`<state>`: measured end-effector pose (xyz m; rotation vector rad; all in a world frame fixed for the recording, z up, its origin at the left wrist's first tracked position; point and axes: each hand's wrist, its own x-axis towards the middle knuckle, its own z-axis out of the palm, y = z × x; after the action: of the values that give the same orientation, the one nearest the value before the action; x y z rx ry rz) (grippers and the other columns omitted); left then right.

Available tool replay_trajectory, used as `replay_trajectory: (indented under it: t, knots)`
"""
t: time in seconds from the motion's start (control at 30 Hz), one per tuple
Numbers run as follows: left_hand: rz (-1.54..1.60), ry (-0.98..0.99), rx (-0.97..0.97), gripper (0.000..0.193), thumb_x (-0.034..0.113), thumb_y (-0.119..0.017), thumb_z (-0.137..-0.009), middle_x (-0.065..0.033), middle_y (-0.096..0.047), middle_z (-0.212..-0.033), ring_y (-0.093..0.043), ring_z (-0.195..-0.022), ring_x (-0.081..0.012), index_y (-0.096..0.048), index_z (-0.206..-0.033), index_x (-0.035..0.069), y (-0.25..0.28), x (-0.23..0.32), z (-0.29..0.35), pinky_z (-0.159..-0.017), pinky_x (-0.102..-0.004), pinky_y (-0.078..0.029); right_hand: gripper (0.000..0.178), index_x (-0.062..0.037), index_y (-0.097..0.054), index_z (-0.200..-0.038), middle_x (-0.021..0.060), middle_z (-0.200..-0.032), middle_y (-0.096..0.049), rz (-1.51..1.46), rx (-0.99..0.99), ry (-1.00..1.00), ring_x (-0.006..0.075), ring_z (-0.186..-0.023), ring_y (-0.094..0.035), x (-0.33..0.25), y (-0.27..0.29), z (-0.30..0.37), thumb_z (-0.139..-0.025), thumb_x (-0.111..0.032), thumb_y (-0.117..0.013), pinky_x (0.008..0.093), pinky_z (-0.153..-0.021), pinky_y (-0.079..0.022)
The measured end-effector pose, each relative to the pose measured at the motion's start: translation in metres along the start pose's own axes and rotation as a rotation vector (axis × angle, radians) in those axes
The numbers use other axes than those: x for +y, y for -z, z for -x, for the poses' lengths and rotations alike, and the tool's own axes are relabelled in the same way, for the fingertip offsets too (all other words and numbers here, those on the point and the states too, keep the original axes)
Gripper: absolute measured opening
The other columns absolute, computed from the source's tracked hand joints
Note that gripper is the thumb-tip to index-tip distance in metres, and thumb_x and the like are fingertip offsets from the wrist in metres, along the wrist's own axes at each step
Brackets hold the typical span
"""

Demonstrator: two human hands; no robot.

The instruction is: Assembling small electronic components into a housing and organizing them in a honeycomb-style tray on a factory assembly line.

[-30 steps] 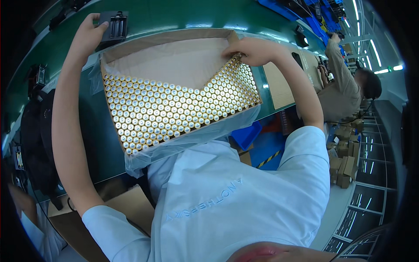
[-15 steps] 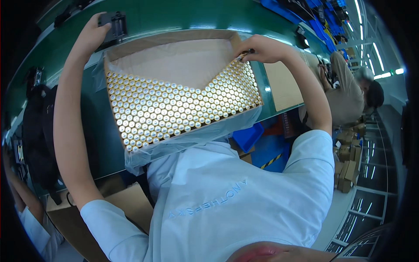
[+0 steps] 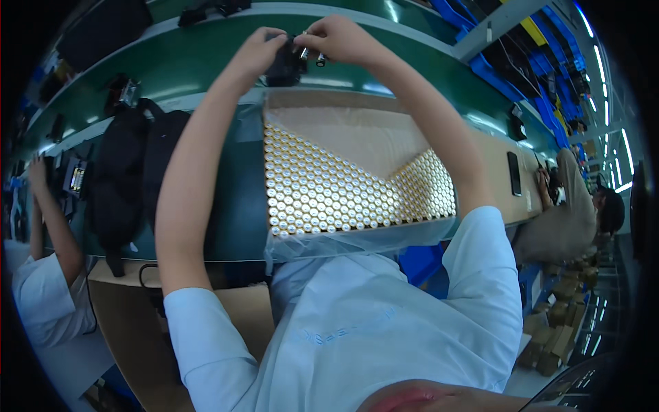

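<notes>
At the far side of the green bench my left hand [image 3: 258, 52] is closed on a black battery-compartment device [image 3: 283, 67]. Close beside it, my right hand [image 3: 338, 38] pinches small cylindrical batteries [image 3: 320, 60], with silvery ends poking out below the fingers. The batteries are held at the device's right edge; whether they touch it is hard to tell. Nearer to me lies an open cardboard box [image 3: 336, 100] lined with clear plastic. Rows of upright batteries [image 3: 329, 189] fill its near part, while bare cardboard shows at the back.
Black bags [image 3: 123, 178] lie left of the box. A dark phone [image 3: 514, 174] rests on cardboard at right, near a seated person [image 3: 559, 213]. Another person's arm [image 3: 58, 220] reaches in at far left. Blue bins [image 3: 508, 55] stand at upper right.
My right hand has left the batteries in the box and come to the device with batteries in its fingers. The whole view has shifted, and my two hands are now close together.
</notes>
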<state>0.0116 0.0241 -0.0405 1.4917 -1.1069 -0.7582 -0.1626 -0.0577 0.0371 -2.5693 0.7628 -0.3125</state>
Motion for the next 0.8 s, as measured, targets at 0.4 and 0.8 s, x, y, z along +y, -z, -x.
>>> replay_trajectory:
  t: [0.4, 0.8]
  knots:
    - [0.290, 0.049, 0.261, 0.036, 0.017, -0.067, -0.092, -0.0190, -0.069, -0.104, -0.067, -0.087, -0.0218, -0.063, -0.117, -0.008, -0.006, -0.005, -0.005, -0.076, -0.0306, -0.057, 0.023, 0.0011, -0.078, -0.093, 0.0098, -0.077, -0.074, -0.080, -0.066, 0.036, 0.0150, -0.061, -0.067, -0.020, -0.017, -0.022, -0.089, -0.020, -0.069, 0.0282, -0.060, -0.053]
    - [0.491, 0.145, 0.218, 0.025, 0.005, -0.065, -0.087, -0.0211, -0.065, -0.097, -0.067, -0.081, -0.0275, -0.060, -0.109, -0.007, -0.005, -0.022, -0.016, -0.069, -0.0367, -0.061, 0.035, -0.0075, -0.067, -0.125, 0.0037, -0.087, -0.076, 0.244, 0.251, 0.339, 0.0134, -0.064, -0.062, -0.037, -0.036, 0.011, -0.091, -0.007, -0.067, 0.0277, -0.059, -0.048]
